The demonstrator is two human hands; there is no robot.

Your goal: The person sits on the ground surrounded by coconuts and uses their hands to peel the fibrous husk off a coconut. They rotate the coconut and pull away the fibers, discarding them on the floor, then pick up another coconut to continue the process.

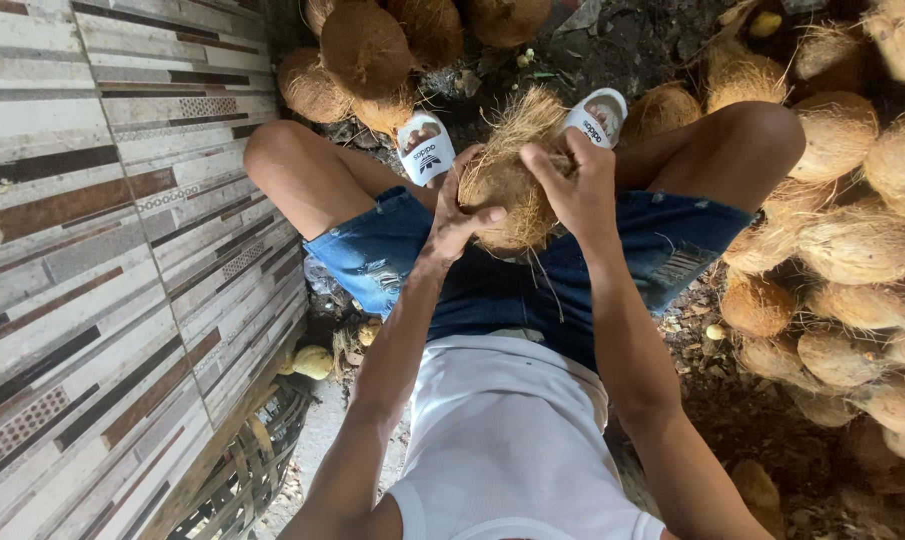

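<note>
I sit with my knees apart and hold one husked, fibrous brown coconut [509, 180] above my lap. My left hand [455, 212] grips its left side, thumb laid across the front. My right hand [575, 185] clasps its upper right, fingers dug into the loose fibres at the top. Both hands touch the same coconut. Its far side is hidden behind my fingers.
A large heap of hairy coconuts [852, 240] fills the right side. More coconuts [367, 50] lie beyond my feet in white slide sandals [424, 147]. A striped tiled wall [102, 250] stands on the left, with a woven basket [257, 460] and small yellow fruit [312, 361] at its base.
</note>
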